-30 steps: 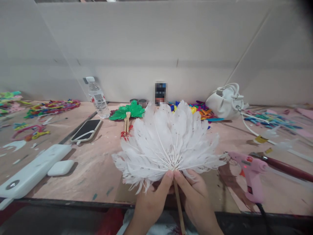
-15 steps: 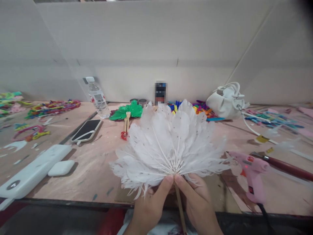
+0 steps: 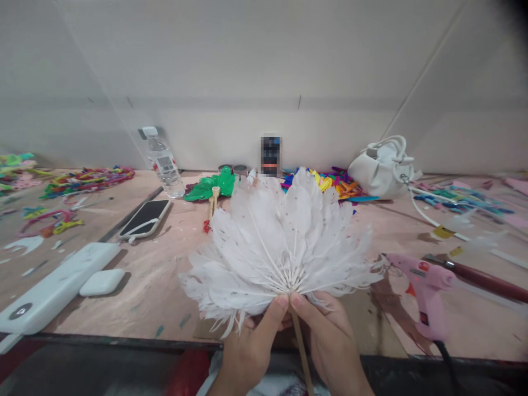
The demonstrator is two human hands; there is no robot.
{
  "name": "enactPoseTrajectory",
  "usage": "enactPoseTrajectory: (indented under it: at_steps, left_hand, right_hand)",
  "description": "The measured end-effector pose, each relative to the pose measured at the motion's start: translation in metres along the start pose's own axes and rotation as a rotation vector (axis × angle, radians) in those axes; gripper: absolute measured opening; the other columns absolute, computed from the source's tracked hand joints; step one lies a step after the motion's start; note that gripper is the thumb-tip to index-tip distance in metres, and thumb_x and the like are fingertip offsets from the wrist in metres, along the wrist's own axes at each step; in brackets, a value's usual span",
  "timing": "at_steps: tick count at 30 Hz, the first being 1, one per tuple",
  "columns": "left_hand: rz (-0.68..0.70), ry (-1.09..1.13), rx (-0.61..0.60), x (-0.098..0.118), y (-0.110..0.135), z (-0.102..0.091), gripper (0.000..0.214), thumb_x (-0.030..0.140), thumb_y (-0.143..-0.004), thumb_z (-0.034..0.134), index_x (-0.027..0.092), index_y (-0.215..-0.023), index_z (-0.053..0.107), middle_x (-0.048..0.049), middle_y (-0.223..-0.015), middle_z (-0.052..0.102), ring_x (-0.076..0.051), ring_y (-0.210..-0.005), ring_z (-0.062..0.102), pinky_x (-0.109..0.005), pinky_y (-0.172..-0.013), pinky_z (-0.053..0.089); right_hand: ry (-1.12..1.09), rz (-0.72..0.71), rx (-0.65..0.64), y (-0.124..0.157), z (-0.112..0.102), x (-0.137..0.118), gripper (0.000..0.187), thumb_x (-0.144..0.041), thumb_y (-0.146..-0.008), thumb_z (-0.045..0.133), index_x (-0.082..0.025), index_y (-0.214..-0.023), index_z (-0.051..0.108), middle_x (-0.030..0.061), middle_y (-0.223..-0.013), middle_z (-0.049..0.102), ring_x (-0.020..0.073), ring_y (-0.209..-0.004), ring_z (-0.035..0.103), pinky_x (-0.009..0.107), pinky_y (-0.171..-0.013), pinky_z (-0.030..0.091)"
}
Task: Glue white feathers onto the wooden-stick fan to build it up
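A white feather fan (image 3: 280,236) spreads out in front of me, its quills gathering at a thin wooden stick handle (image 3: 302,352) that points down toward me. My left hand (image 3: 253,346) grips the base of the fan from the left, thumb pressed on the quill ends. From the right, my right hand (image 3: 330,341) pinches the same spot, its thumb beside the other one. The fingers behind the feathers are mostly hidden. The fan is held above the front of the table, over a brown board (image 3: 379,330).
A pink glue gun (image 3: 427,297) lies at right near a dark red-handled tool (image 3: 490,280). Left are a power bank (image 3: 61,286), white case (image 3: 102,282) and phone (image 3: 146,219). Behind stand a water bottle (image 3: 164,168), green leaf shape (image 3: 212,185), colourful feathers (image 3: 350,188) and white bag (image 3: 381,168).
The fan and both hands have shifted slightly to the left, and the fan's left side has dipped a little. The grip is the same.
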State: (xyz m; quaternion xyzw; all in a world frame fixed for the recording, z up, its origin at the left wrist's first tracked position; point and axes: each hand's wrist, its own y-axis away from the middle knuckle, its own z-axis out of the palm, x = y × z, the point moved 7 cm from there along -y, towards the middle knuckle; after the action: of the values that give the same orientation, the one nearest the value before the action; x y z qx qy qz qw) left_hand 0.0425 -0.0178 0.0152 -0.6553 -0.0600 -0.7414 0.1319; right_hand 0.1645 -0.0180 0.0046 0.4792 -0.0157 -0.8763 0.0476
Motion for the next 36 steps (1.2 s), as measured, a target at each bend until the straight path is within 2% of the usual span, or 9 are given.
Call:
enactPoseTrajectory:
  at_steps: [2, 7, 15, 18, 20, 23, 26, 30, 36]
  left_hand:
    - [-0.051, -0.047, -0.077, -0.001, -0.001, 0.002, 0.029, 0.052, -0.077, 0.084, 0.024, -0.067, 0.085, -0.0092, -0.065, 0.079, -0.033, -0.071, 0.079, -0.041, -0.072, 0.069]
    - [-0.102, -0.146, -0.006, -0.003, -0.01, -0.011, 0.028, 0.045, -0.078, 0.085, 0.024, -0.06, 0.08, -0.0076, -0.06, 0.077, -0.032, -0.073, 0.079, -0.039, -0.073, 0.067]
    - [-0.327, 0.262, 0.194, -0.01, -0.014, -0.009, 0.032, 0.046, -0.063, 0.088, 0.017, -0.059, 0.077, -0.0061, -0.057, 0.075, -0.028, -0.063, 0.078, -0.033, -0.062, 0.066]
    - [-0.336, 0.437, 0.269, -0.003, -0.016, -0.009, 0.033, 0.046, -0.061, 0.09, 0.015, -0.069, 0.081, -0.0074, -0.067, 0.08, -0.024, -0.065, 0.078, -0.027, -0.057, 0.064]
    - [-0.313, 0.517, 0.282, 0.001, -0.019, -0.009, 0.032, 0.042, -0.059, 0.093, 0.014, -0.072, 0.082, -0.0075, -0.072, 0.082, -0.018, -0.062, 0.076, -0.021, -0.057, 0.063]
    - [-0.274, 0.556, 0.29, 0.004, -0.022, -0.008, 0.033, 0.037, -0.056, 0.098, 0.014, -0.068, 0.078, -0.0038, -0.064, 0.077, -0.013, -0.055, 0.071, -0.016, -0.051, 0.057]
    - [-0.218, 0.548, 0.253, 0.007, -0.024, -0.006, 0.035, 0.038, -0.058, 0.098, 0.013, -0.066, 0.074, -0.0012, -0.06, 0.072, -0.013, -0.054, 0.069, -0.015, -0.044, 0.052]
    - [-0.209, 0.498, 0.113, 0.008, -0.025, 0.002, 0.033, 0.038, -0.068, 0.094, 0.015, -0.066, 0.071, 0.0004, -0.058, 0.067, -0.012, -0.051, 0.063, -0.016, -0.043, 0.048]
    - [-0.233, 0.311, 0.071, 0.016, -0.022, 0.0, 0.043, 0.042, -0.071, 0.087, 0.015, -0.049, 0.063, 0.0008, -0.045, 0.057, -0.006, -0.04, 0.046, -0.014, -0.042, 0.039]
  right_hand:
    - [-0.011, 0.001, -0.01, -0.002, 0.0, 0.001, 0.029, -0.047, -0.091, 0.079, -0.019, -0.088, 0.083, 0.0073, -0.077, 0.078, 0.023, -0.068, 0.073, 0.033, -0.065, 0.061]
    - [-0.041, 0.013, -0.019, -0.008, 0.0, 0.003, 0.026, -0.047, -0.092, 0.079, -0.02, -0.093, 0.081, 0.0077, -0.086, 0.08, 0.023, -0.078, 0.076, 0.033, -0.072, 0.062]
    - [-0.077, 0.06, -0.226, 0.001, 0.024, 0.001, 0.046, -0.046, -0.088, 0.083, -0.031, -0.129, 0.069, 0.0082, -0.132, 0.074, 0.0242, -0.107, 0.076, 0.038, -0.092, 0.062]
    - [0.294, -0.008, -0.17, 0.001, 0.007, -0.015, 0.042, -0.051, -0.094, 0.074, -0.031, -0.13, 0.07, 0.0091, -0.132, 0.074, 0.0262, -0.113, 0.075, 0.039, -0.093, 0.062]
    - [0.695, -0.198, 0.027, -0.003, -0.021, -0.041, 0.033, -0.05, -0.098, 0.065, -0.028, -0.119, 0.075, 0.0101, -0.121, 0.077, 0.0278, -0.104, 0.076, 0.041, -0.088, 0.063]
    - [1.273, -0.542, 0.313, -0.008, -0.054, -0.082, 0.034, -0.025, -0.1, 0.048, -0.019, -0.121, 0.075, 0.0157, -0.123, 0.074, 0.0342, -0.113, 0.069, 0.053, -0.096, 0.057]
    - [1.711, -0.576, 0.325, -0.025, -0.071, -0.088, 0.052, -0.005, -0.093, 0.04, -0.018, -0.131, 0.074, 0.0201, -0.141, 0.064, 0.0403, -0.119, 0.061, 0.063, -0.1, 0.05]
    - [1.831, -0.529, 0.296, -0.039, -0.075, -0.086, 0.045, -0.006, -0.093, 0.05, -0.031, -0.116, 0.081, 0.0105, -0.137, 0.068, 0.0366, -0.108, 0.058, 0.054, -0.09, 0.052]
    - [1.587, -0.597, 0.168, -0.032, -0.071, -0.086, 0.029, -0.019, -0.103, 0.046, -0.023, -0.102, 0.075, 0.0104, -0.115, 0.074, 0.0304, -0.111, 0.061, 0.049, -0.103, 0.046]
